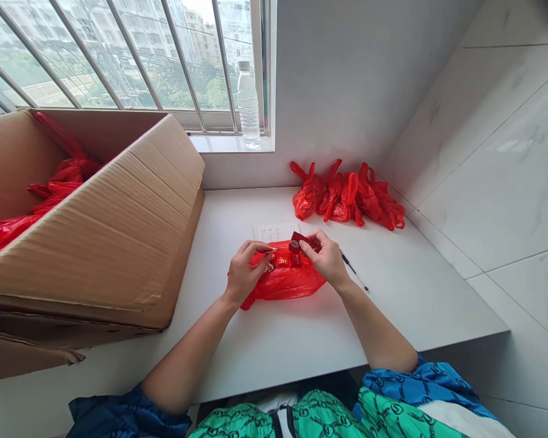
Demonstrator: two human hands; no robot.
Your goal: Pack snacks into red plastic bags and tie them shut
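A red plastic bag [296, 287] lies open on the white table in front of me, with several small red wrapped pieces [283, 261] showing in its mouth. My right hand [323, 254] pinches a small dark red box [295, 242] with a pale round mark, just above the bag's opening. At the bag's left side, my left hand [247, 267] has thumb and fingertips closed on its rim; whether they also hold something small is hard to see. A printed sheet of paper [274, 232] sits partly under the bag's far side.
To the left stands a large cardboard box [119, 225] holding red plastic bags [64, 182]. Several tied red bags [340, 194] line the wall at the back. A pen [354, 269] lies right of my right hand. A water bottle [248, 106] stands on the windowsill [228, 144].
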